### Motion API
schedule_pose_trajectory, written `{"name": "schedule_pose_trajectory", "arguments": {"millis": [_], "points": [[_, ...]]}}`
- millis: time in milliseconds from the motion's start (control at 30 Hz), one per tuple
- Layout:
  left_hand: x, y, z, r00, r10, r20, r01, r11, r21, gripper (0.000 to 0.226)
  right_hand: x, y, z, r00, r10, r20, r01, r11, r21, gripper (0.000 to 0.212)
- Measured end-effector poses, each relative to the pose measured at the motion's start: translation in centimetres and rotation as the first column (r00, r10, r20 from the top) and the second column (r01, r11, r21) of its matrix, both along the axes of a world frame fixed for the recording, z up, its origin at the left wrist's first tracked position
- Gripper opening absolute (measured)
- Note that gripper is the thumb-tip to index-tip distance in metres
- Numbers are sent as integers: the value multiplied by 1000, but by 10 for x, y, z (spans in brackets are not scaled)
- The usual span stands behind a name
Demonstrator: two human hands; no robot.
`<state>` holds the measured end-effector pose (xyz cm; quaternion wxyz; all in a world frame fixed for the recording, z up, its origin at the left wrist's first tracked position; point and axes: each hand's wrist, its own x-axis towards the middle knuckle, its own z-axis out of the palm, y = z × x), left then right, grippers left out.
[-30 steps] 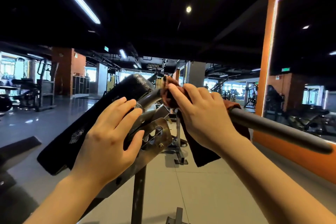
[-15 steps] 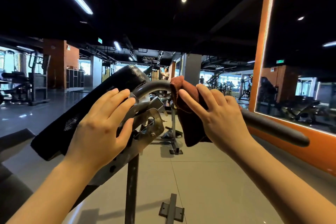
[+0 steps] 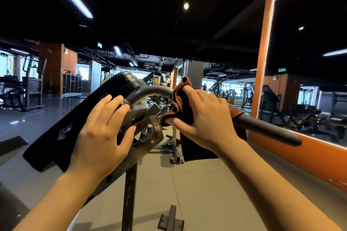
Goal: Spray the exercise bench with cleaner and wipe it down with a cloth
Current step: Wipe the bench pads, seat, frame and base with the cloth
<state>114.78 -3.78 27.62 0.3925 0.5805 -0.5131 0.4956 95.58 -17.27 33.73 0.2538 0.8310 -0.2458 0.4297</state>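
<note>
The black padded bench [image 3: 78,118] is seen at the left, tilted steeply, its upper end by the bend of the handle and its lower edge hanging free above the grey floor [image 3: 206,193]. Open floor is left beyond that lower edge, with distant gym machines [image 3: 22,92] well apart from it. The left hand [image 3: 101,137] is laid on the pad's right edge and the metal bracket [image 3: 148,133] beneath, fingers straight and spread, nothing gripped. Below the bracket, a dark upright post [image 3: 129,197] is carried down to a foot on the tiles.

A grey curved handle [image 3: 150,93] is bent out of the bracket and is run rightward as a straight bar [image 3: 266,130], its free end left bare in front of the orange wall [image 3: 300,161]. The brown cloth [image 3: 182,103] is wrapped over the handle just past the bend, one end bunched above the fingers and a long flap hung below the bar. The right hand [image 3: 202,118] is curled round cloth and bar together, thumb tucked under. A mirror [image 3: 309,62] framed in orange is set close beside the bar's end, so little room is left there.
</note>
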Motion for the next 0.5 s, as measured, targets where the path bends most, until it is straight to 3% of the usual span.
{"name": "schedule_pose_trajectory", "arguments": {"millis": [267,367,500], "points": [[4,2,0,1000,14,9,-14,999,33,48,72,27,23,983,15,-183,-42,989,-141,69],[7,3,1,1000,14,15,-14,999,33,47,83,19,21,993,8,-121,-37,971,-237,60],[11,5,3,1000,-9,18,9,1000,15,42,54,-1,22,985,140,-96,-163,938,-304,37]]}}
